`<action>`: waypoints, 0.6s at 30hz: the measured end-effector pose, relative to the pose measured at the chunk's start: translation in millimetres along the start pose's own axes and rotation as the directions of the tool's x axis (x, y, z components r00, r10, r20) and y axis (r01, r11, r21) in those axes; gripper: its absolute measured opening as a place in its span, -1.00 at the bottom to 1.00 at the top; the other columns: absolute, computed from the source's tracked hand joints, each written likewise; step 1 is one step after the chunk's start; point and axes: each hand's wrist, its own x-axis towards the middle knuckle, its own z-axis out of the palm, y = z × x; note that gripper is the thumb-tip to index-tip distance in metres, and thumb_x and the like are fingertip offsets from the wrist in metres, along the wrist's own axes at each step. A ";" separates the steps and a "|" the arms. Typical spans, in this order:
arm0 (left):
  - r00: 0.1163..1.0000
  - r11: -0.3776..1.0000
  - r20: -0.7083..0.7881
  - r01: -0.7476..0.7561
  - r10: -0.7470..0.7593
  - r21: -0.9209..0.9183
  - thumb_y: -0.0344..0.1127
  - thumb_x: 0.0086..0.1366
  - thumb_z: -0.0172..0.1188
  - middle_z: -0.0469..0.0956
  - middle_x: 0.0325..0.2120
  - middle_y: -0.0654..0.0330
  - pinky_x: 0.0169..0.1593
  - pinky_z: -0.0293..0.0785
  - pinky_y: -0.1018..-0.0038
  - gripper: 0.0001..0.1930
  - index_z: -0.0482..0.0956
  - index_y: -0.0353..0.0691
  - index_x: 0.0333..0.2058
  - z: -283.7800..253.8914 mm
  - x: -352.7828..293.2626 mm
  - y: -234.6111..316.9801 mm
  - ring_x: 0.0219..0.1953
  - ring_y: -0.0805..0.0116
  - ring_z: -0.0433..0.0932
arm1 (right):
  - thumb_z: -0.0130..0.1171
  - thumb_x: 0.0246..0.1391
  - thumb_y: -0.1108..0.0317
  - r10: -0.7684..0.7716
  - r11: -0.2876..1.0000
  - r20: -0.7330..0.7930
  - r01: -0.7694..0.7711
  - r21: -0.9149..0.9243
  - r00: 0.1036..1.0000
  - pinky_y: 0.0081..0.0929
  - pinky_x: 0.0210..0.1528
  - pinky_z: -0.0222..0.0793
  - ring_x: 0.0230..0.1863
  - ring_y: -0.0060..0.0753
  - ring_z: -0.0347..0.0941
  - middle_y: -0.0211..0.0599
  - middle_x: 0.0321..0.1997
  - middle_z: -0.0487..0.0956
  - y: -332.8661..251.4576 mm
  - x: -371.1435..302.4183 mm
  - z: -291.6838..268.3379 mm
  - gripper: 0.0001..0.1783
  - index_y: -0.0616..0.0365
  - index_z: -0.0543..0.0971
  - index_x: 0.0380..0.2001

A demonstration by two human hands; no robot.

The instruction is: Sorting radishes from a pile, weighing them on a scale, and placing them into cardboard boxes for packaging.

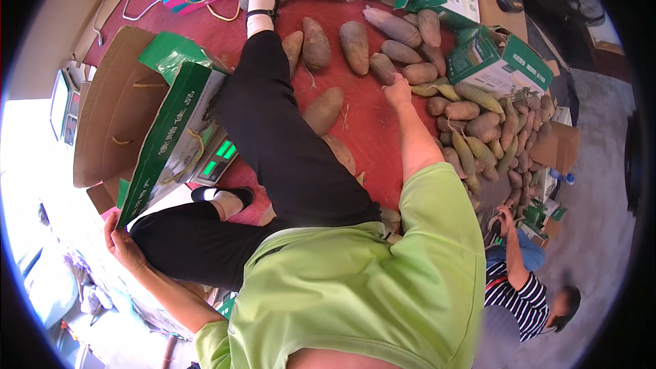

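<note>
Right hand (pixel 396 89) grip touching sweet potato (pixel 383 67); left hand (pixel 121 242) grips green carton (pixel 171 140).

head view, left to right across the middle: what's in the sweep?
Left hand on green carton → scale with green display → black-trousered leg → right hand on a brown tuber → tuber pile → another person's striped sleeve.

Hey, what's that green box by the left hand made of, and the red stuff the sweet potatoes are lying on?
The green box looks like printed cardboard: plain brown insides show on its open flaps, and the outside has a slight sheen. The left hand touches its lower corner. The red floor covering under the sweet potatoes looks like matte cloth or carpet; which one I cannot tell.
</note>
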 end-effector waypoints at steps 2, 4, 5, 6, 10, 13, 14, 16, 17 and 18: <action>1.000 1.000 -0.018 0.002 -0.002 0.013 -0.09 0.23 0.14 0.48 -0.11 -0.03 0.13 0.31 0.31 -0.49 0.41 -0.46 -0.04 2.8 -0.7 2.7 -0.05 0.20 0.47 | 0.31 -0.17 0.24 0.004 1.000 0.013 -0.004 -0.007 1.000 -0.25 0.16 0.23 0.14 -0.05 0.29 -0.03 0.10 0.39 -9.4 11.6 -7.9 -0.34 0.06 0.36 0.07; 0.999 1.000 -0.035 0.002 -0.002 0.019 -0.06 0.22 0.15 0.48 -0.11 -0.03 0.13 0.31 0.30 -0.46 0.41 -0.46 -0.04 6.1 0.0 4.4 -0.05 0.20 0.47 | 0.34 -0.20 0.25 0.023 0.999 0.040 -0.022 -0.029 0.999 -0.30 0.22 0.17 0.20 -0.05 0.22 -0.02 0.20 0.29 -11.3 22.1 -9.6 -0.16 0.11 0.22 0.19; 1.000 1.000 -0.031 0.006 -0.006 0.020 -0.04 0.22 0.14 0.49 -0.12 -0.02 0.13 0.31 0.30 -0.45 0.41 -0.46 -0.04 7.0 0.5 6.0 -0.05 0.20 0.47 | 0.34 -0.20 0.25 0.016 0.999 0.044 -0.014 -0.031 0.999 -0.30 0.22 0.17 0.20 -0.05 0.22 -0.02 0.20 0.29 -10.8 24.2 -9.4 -0.16 0.11 0.22 0.19; 1.000 1.000 -0.025 0.010 -0.010 0.020 -0.03 0.22 0.14 0.49 -0.13 -0.02 0.13 0.31 0.31 -0.45 0.41 -0.46 -0.04 7.8 0.4 6.5 -0.05 0.21 0.47 | 0.35 -0.22 0.24 0.015 1.000 0.050 -0.014 -0.015 0.999 -0.31 0.23 0.16 0.23 -0.06 0.20 -0.03 0.21 0.28 -6.3 26.3 -7.3 -0.11 0.11 0.19 0.21; 0.998 0.999 -0.043 0.037 -0.037 0.018 -0.01 0.22 0.14 0.49 -0.14 -0.02 0.13 0.31 0.31 -0.43 0.41 -0.46 -0.05 3.6 2.0 0.6 -0.05 0.21 0.47 | 0.38 -0.26 0.20 0.040 0.999 0.100 -0.043 0.026 0.994 -0.37 0.24 0.14 0.27 -0.11 0.14 -0.07 0.25 0.24 9.5 26.0 2.0 0.00 0.07 0.10 0.26; 0.997 0.998 -0.057 0.059 -0.058 0.027 0.00 0.21 0.14 0.49 -0.13 -0.02 0.13 0.31 0.31 -0.43 0.41 -0.46 -0.05 -2.3 -1.8 4.4 -0.06 0.21 0.47 | 0.39 -0.27 0.16 0.095 0.992 0.111 -0.085 -0.097 0.989 -0.30 0.17 0.21 0.19 -0.07 0.24 -0.18 0.21 0.32 -13.5 2.5 -9.1 -0.10 -0.04 0.24 0.20; 0.997 0.998 -0.062 0.049 -0.047 0.030 0.00 0.21 0.14 0.49 -0.13 -0.02 0.13 0.30 0.32 -0.43 0.41 -0.45 -0.04 -3.2 -2.3 7.1 -0.06 0.21 0.47 | 0.39 -0.27 0.16 0.097 0.991 0.117 -0.086 -0.099 0.988 -0.30 0.17 0.21 0.19 -0.07 0.24 -0.18 0.21 0.32 -4.1 9.9 -1.4 -0.10 -0.04 0.24 0.20; 0.998 0.999 -0.045 0.047 -0.046 0.005 0.01 0.21 0.14 0.49 -0.13 -0.02 0.13 0.30 0.32 -0.42 0.41 -0.45 -0.04 2.9 5.5 0.1 -0.06 0.22 0.47 | 0.39 -0.27 0.13 0.151 0.969 0.182 -0.182 0.166 0.972 -0.29 0.08 0.30 0.10 -0.08 0.35 -0.20 0.10 0.44 29.8 30.4 1.4 -0.18 -0.05 0.32 0.15; 0.998 0.999 -0.042 0.045 -0.045 0.002 0.01 0.22 0.13 0.49 -0.13 -0.02 0.14 0.29 0.31 -0.42 0.41 -0.45 -0.04 3.4 7.3 0.0 -0.05 0.21 0.47 | 0.39 -0.27 0.13 0.155 0.969 0.180 -0.185 0.162 0.971 -0.29 0.08 0.30 0.10 -0.08 0.35 -0.20 0.10 0.44 38.7 31.3 1.7 -0.18 -0.05 0.32 0.15; 0.998 0.999 -0.045 0.041 -0.041 0.007 0.01 0.22 0.12 0.49 -0.13 -0.03 0.14 0.29 0.30 -0.43 0.40 -0.45 -0.03 3.2 7.1 3.2 -0.05 0.20 0.47 | 0.39 -0.28 0.12 0.132 0.984 0.105 -0.143 0.108 0.986 -0.28 0.06 0.32 0.06 -0.08 0.38 -0.17 0.05 0.47 40.2 26.4 0.8 -0.19 -0.03 0.35 0.12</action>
